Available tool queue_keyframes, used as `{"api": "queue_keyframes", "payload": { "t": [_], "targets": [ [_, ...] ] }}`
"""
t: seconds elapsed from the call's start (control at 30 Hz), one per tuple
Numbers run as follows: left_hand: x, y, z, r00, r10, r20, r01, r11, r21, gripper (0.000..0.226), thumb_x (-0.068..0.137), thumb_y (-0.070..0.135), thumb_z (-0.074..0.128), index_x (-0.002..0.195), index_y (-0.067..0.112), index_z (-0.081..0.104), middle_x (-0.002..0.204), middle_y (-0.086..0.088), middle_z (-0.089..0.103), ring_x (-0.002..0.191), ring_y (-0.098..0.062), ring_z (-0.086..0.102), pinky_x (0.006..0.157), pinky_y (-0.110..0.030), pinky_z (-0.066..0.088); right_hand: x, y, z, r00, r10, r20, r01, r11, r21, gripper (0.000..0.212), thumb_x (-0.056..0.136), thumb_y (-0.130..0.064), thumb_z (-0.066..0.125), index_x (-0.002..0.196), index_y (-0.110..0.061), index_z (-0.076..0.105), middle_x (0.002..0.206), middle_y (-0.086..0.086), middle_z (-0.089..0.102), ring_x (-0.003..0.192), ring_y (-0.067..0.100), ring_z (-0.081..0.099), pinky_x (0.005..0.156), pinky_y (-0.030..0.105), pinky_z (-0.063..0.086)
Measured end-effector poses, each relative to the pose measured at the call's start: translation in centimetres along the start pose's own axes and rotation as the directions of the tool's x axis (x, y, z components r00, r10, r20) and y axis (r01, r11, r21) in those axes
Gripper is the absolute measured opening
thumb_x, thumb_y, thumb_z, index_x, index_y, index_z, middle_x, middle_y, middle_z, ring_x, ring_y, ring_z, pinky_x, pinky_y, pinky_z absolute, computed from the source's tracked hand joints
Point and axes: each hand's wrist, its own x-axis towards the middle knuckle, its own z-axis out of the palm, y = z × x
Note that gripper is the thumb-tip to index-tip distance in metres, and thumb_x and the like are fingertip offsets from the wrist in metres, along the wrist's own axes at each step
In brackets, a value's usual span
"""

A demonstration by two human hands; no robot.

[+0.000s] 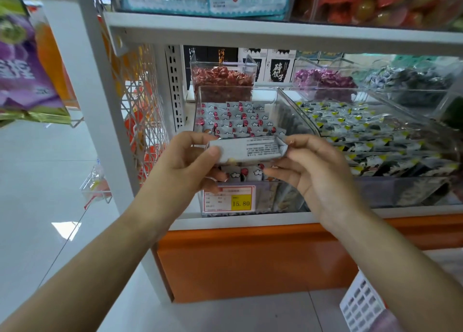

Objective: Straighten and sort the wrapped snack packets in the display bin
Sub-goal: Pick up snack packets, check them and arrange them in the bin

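Observation:
A clear display bin [283, 101] on the shelf holds several small grey snack packets [233, 117] printed with white clouds and red marks, lined up in rows. Just above the bin's front edge I hold a stack of grey packets [248, 149] with its printed back facing me. My left hand [186, 160] grips the stack's left end, thumb on its front face. My right hand [318, 171] pinches the folded right end. More cloud packets [246, 173] show below the stack, behind the bin's front wall.
A price tag reading 15.80 [229, 198] sticks on the bin front. To the right a bin of black-and-yellow packets [370, 133]. Behind stand bins of red candies [221, 79] and purple candies [324, 79]. A white wire rack [144, 111] hangs left. A white basket [360, 304] sits on the floor.

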Motion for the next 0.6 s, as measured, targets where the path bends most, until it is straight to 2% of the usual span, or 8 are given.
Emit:
{"api": "queue_keyframes", "payload": {
  "t": [0.07,0.13,0.2,0.3,0.4,0.53,0.6],
  "targets": [
    [0.1,-0.1,-0.18,0.999,0.028,-0.021,-0.027,0.999,0.045,0.016,0.09,0.015,0.054,0.105,0.015,0.054,0.086,-0.007,0.068,0.071,-0.015,0.065,0.063,-0.025,0.054,-0.01,0.1,0.1,0.998,0.012,0.069,-0.015,0.999,0.044,0.011,0.089,-0.009,0.055,0.09,-0.009,0.066,0.091,0.015,0.069,0.082,0.026,0.069,0.066,0.03,0.057],
    [0.05,-0.1,-0.22,0.999,0.054,0.002,-0.054,0.994,0.096,0.021,0.087,0.016,0.056,0.107,0.019,0.054,0.094,-0.005,0.068,0.075,-0.015,0.067,0.066,-0.025,0.055,-0.07,0.4,0.0,0.994,-0.028,0.105,0.035,0.997,-0.066,0.018,0.081,-0.021,0.066,0.097,-0.014,0.068,0.099,0.011,0.066,0.092,0.022,0.068,0.071,0.03,0.057],
    [-0.07,-0.07,-0.21,0.996,0.077,0.036,-0.082,0.984,0.156,0.028,0.084,0.019,0.058,0.111,0.023,0.055,0.1,0.001,0.067,0.078,-0.012,0.068,0.067,-0.022,0.055,-0.09,0.62,-0.04,0.991,-0.064,0.119,0.086,0.978,-0.189,0.028,0.074,-0.026,0.065,0.1,-0.017,0.069,0.101,0.008,0.067,0.093,0.019,0.068,0.073,0.028,0.057],
    [-0.2,-0.01,-0.29,0.99,0.126,0.064,-0.139,0.954,0.268,0.028,0.085,0.019,0.059,0.109,0.034,0.056,0.104,0.008,0.065,0.079,-0.009,0.068,0.067,-0.02,0.055,0.03,0.62,-0.06,0.991,-0.071,0.114,0.094,0.972,-0.214,0.023,0.076,-0.021,0.066,0.098,-0.015,0.071,0.102,0.017,0.066,0.092,0.023,0.068,0.071,0.028,0.057],
    [-0.26,0.05,-0.5,0.978,0.192,0.081,-0.208,0.879,0.429,0.028,0.085,0.027,0.06,0.106,0.043,0.053,0.101,0.014,0.063,0.082,-0.005,0.065,0.069,-0.017,0.054,0.18,0.51,-0.19,0.994,-0.044,0.103,0.063,0.981,-0.185,0.013,0.079,-0.013,0.068,0.09,-0.017,0.074,0.1,0.025,0.063,0.092,0.033,0.066,0.07,0.03,0.058],
    [-0.36,0.08,-0.37,0.961,0.257,0.105,-0.271,0.794,0.545,0.027,0.083,0.033,0.059,0.109,0.04,0.054,0.095,0.023,0.058,0.093,0.007,0.057,0.073,-0.007,0.048,0.29,0.47,-0.07,0.996,-0.025,0.086,0.043,0.974,-0.223,0.019,0.085,-0.006,0.063,0.077,-0.02,0.074,0.101,0.036,0.054,0.092,0.041,0.061,0.066,0.029,0.058],
    [-0.37,0.05,-0.16,0.956,0.27,0.118,-0.288,0.771,0.567,0.028,0.081,0.035,0.058,0.11,0.037,0.054,0.097,0.024,0.057,0.095,0.008,0.055,0.075,-0.006,0.047,0.23,0.31,0.07,0.996,-0.037,0.077,0.054,0.972,-0.228,0.021,0.085,-0.007,0.063,0.071,-0.02,0.073,0.092,0.031,0.056,0.085,0.035,0.061,0.064,0.029,0.058]
  ]
}}
